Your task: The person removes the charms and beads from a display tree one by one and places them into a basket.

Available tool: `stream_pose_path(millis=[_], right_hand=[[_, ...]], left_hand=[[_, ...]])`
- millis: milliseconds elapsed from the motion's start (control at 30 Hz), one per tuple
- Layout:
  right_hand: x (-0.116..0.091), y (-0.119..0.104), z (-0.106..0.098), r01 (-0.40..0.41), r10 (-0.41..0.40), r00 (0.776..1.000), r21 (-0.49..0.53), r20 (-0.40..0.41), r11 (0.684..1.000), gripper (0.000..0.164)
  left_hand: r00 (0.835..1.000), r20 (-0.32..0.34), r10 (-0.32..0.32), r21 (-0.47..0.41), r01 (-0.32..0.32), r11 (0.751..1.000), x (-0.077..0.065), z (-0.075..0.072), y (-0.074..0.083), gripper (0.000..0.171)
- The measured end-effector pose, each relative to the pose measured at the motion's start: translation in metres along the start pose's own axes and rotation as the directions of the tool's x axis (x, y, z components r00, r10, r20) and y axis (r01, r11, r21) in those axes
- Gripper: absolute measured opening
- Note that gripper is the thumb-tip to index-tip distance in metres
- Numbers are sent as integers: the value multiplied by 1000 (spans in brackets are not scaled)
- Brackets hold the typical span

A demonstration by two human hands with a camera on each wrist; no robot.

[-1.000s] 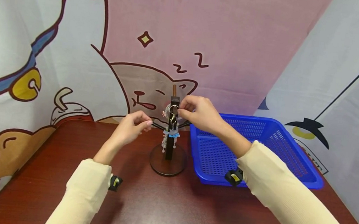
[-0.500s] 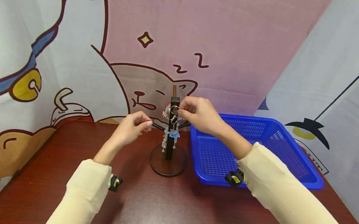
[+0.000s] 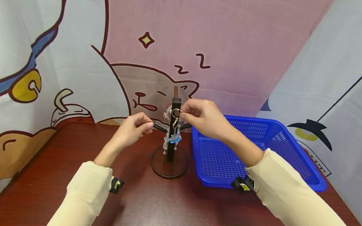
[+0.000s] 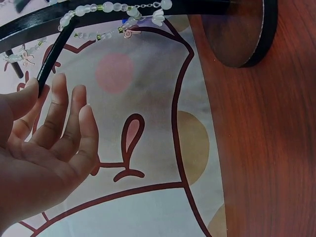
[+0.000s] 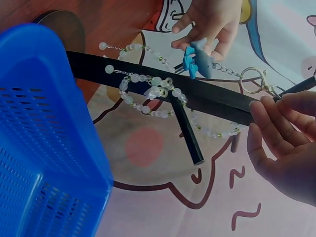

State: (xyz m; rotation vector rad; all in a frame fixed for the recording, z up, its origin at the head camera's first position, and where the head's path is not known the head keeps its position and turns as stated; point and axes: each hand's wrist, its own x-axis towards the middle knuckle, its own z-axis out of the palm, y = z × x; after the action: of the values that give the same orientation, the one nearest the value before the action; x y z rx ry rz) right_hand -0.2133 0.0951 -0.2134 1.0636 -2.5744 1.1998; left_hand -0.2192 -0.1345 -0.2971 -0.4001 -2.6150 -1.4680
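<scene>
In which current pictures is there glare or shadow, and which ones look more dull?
Head view: soft glare on the wooden table, shadow beneath the blue basket; left wrist view: duller colours, the left hand included; right wrist view: also dull, though the keychain's blue charm shows clear colour.

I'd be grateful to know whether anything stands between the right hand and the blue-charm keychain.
Nothing visible does: the right hand pinches the keychain by its upper end. In the head view, the black post is behind the keychain, and the blue basket lies to the right.
</scene>
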Motion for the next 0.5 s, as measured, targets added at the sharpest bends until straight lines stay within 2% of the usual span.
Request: stream_pose_path(millis=[500], right_hand=[[-13, -15, -8, 55, -55, 998, 4, 17, 998, 5]], left_hand=[[1000, 6, -10, -2, 10, 1000, 0, 0, -1, 11]])
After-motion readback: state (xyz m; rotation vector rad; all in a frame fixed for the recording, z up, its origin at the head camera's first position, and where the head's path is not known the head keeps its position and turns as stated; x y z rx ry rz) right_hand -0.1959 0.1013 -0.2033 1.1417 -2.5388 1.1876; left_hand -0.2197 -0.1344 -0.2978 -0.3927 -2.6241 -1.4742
